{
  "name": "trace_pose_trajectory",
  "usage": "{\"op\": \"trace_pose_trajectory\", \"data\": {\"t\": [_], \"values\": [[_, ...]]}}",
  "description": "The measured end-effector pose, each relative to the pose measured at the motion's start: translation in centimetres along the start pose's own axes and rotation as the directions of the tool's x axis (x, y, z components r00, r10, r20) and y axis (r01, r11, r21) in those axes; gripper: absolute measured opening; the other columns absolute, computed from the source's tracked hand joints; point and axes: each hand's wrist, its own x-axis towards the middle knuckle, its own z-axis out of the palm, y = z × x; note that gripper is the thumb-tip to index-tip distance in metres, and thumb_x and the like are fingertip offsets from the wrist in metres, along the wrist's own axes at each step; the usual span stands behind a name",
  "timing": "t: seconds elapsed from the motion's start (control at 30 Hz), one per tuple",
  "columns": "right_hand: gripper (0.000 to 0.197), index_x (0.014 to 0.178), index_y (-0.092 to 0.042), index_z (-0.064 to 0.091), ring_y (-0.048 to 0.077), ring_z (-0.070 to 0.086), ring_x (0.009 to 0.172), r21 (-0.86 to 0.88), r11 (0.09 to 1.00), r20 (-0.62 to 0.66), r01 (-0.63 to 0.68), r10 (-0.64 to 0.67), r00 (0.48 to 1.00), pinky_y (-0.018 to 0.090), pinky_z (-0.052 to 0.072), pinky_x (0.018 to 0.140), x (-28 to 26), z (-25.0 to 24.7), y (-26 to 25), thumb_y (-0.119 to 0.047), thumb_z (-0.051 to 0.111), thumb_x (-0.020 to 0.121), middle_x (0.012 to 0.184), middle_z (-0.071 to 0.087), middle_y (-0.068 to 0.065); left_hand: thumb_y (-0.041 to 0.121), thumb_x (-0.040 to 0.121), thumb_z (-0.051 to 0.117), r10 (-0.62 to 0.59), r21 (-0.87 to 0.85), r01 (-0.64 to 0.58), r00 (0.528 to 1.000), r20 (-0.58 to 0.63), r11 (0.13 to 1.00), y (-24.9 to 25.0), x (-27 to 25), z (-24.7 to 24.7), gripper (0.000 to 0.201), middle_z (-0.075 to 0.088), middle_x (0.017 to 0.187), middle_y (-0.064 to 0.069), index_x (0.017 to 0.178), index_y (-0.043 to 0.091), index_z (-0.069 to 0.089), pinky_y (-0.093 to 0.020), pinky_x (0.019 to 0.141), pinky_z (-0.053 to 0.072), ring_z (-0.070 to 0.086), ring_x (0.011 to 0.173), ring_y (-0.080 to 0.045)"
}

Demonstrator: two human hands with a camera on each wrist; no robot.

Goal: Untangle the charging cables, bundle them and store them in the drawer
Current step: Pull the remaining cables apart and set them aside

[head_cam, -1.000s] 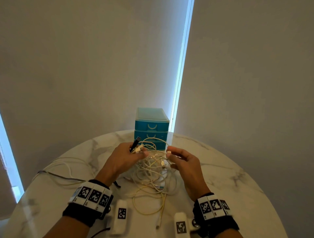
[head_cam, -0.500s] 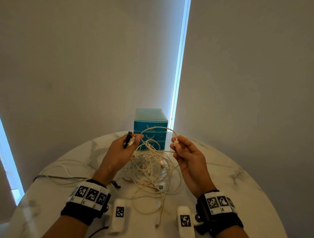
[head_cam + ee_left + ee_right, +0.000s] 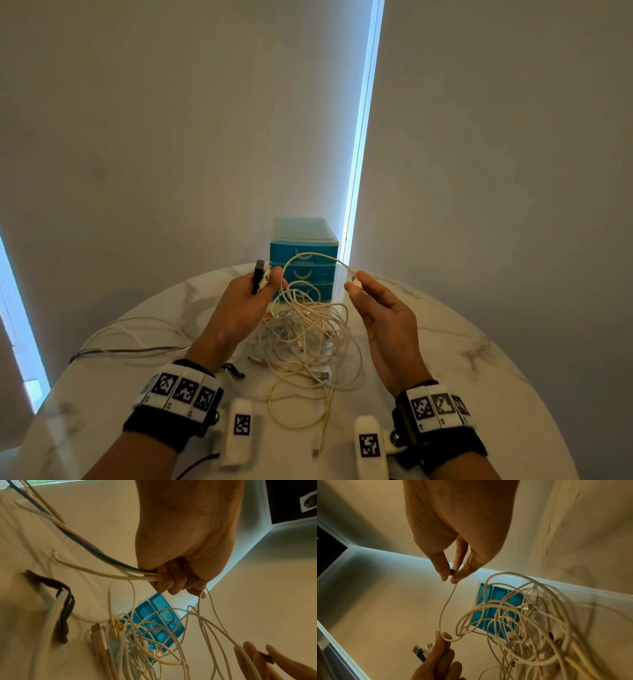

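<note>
A tangle of white charging cables (image 3: 305, 329) lies on the round marble table (image 3: 462, 346) between my hands. My left hand (image 3: 250, 298) is raised and grips several cable ends, with a black plug (image 3: 257, 275) and a white plug sticking up above its fingers; the left wrist view shows white and blue cords (image 3: 102, 566) running into the fist. My right hand (image 3: 370, 301) pinches a small white connector (image 3: 357, 283) between thumb and fingertips (image 3: 452, 573). One white cable (image 3: 308, 255) arcs between the two hands. The blue drawer unit (image 3: 303, 253) stands behind with its drawers shut.
More cords (image 3: 130, 346) trail across the table's left side toward its edge. A dark strap (image 3: 234, 370) lies near my left wrist. A loose cable end (image 3: 317, 448) reaches toward the table's near edge. The wall stands close behind the drawer unit.
Both hands rose and moved apart. The right hand drew the white connector up and to the right, stretching one cable into an arc above the tangle.
</note>
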Motion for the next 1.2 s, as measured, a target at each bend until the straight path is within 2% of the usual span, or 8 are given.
{"op": "trace_pose_trajectory", "data": {"t": [0.17, 0.27, 0.47, 0.6, 0.77, 1.03, 1.1, 1.2], "values": [[0.041, 0.131, -0.021, 0.076, 0.011, 0.073, 0.121, -0.099, 0.99, -0.063, 0.1, -0.106, 0.992, 0.032, 0.055, 0.103, 0.0, 0.2, -0.1, -0.021, 0.083, 0.091, 0.124, 0.08, -0.004, 0.052, 0.105, 0.059, 0.004, 0.022, -0.007, 0.991, 0.133, 1.0, -0.6, 0.0, 0.0, 0.038, 0.078, 0.079, 0.023, 0.097, 0.026, 0.085, -0.027, 0.074, 0.05, 0.07, 0.077, 0.007], [0.04, 0.13, -0.022, 0.076, 0.012, 0.072, 0.122, -0.125, 0.981, -0.125, 0.148, -0.163, 0.979, 0.036, 0.058, 0.106, 0.2, 0.0, -0.2, -0.036, 0.076, 0.092, 0.125, 0.079, -0.008, 0.051, 0.1, 0.07, -0.03, 0.037, 0.027, 0.996, 0.089, 0.999, -1.1, 0.3, -0.1, 0.032, 0.081, 0.1, -0.001, 0.1, 0.022, 0.082, -0.04, 0.086, 0.057, 0.074, 0.103, -0.02], [0.031, 0.136, -0.023, 0.073, 0.011, 0.074, 0.115, -0.274, 0.938, 0.056, 0.212, -0.205, 0.977, 0.033, 0.06, 0.1, -0.7, 0.8, -0.7, -0.028, 0.057, 0.11, 0.123, 0.079, -0.009, 0.05, 0.1, 0.068, 0.01, -0.215, -0.055, 0.978, -0.207, 0.975, 0.1, 0.7, -1.1, 0.023, 0.064, 0.076, 0.018, 0.098, 0.027, 0.072, -0.031, 0.069, 0.045, 0.056, 0.073, -0.011], [0.029, 0.135, -0.023, 0.074, 0.021, 0.077, 0.105, -0.374, 0.896, 0.252, 0.239, -0.15, 0.956, 0.034, 0.063, 0.096, -1.8, 2.7, 0.5, -0.022, 0.06, 0.109, 0.115, 0.08, 0.001, 0.047, 0.093, 0.056, 0.049, -0.318, -0.047, 0.999, 0.0, 0.947, 0.6, 0.9, -1.0, 0.038, 0.044, 0.062, 0.018, 0.108, 0.017, 0.074, -0.021, 0.051, 0.029, 0.035, 0.053, -0.004], [0.025, 0.128, -0.013, 0.075, 0.02, 0.079, 0.102, -0.302, 0.935, 0.216, 0.185, -0.121, 0.969, 0.029, 0.063, 0.091, -2.6, 3.9, 1.2, -0.012, 0.068, 0.104, 0.11, 0.082, 0.006, 0.042, 0.11, 0.047, 0.0, -0.163, 0.053, 0.95, 0.311, 0.985, 1.2, -0.2, 0.6, 0.038, 0.049, 0.062, 0.011, 0.079, 0.026, 0.06, -0.024, 0.054, 0.033, 0.041, 0.051, -0.003], [0.025, 0.116, -0.017, 0.076, 0.017, 0.073, 0.073, -0.386, 0.918, 0.156, 0.087, -0.028, 0.987, 0.021, 0.058, 0.065, -2.6, 3.6, 0.1, -0.023, 0.084, 0.094, 0.088, 0.078, 0.003, 0.055, 0.11, 0.044, 0.015, -0.112, 0.013, 0.971, 0.239, 0.994, 1.2, -0.6, 0.2, 0.038, 0.057, 0.065, 0.018, 0.108, 0.025, 0.068, -0.023, 0.058, 0.037, 0.044, 0.055, 0.0], [0.026, 0.112, -0.014, 0.077, 0.014, 0.062, 0.055, -0.515, 0.857, 0.312, 0.026, 0.159, 0.937, 0.02, 0.049, 0.049, -2.9, 3.4, -0.4, -0.031, 0.084, 0.093, 0.079, 0.075, 0.003, 0.052, 0.111, 0.042, 0.015, -0.225, 0.021, 0.987, 0.158, 0.974, 1.5, -0.5, 0.0, 0.033, 0.057, 0.063, 0.019, 0.103, 0.027, 0.064, -0.018, 0.054, 0.038, 0.045, 0.054, 0.0], [0.031, 0.115, -0.008, 0.076, 0.014, 0.068, 0.055, -0.679, 0.733, 0.507, -0.042, 0.51, 0.695, 0.019, 0.047, 0.045, -3.6, 3.4, -0.6, -0.035, 0.073, 0.102, 0.096, 0.082, 0.01, 0.053, 0.11, 0.045, 0.012, -0.371, 0.017, 0.997, 0.076, 0.929, 1.3, 0.1, -0.5, 0.032, 0.043, 0.068, 0.011, 0.094, 0.029, 0.058, -0.019, 0.051, 0.03, 0.034, 0.06, -0.005]]}}
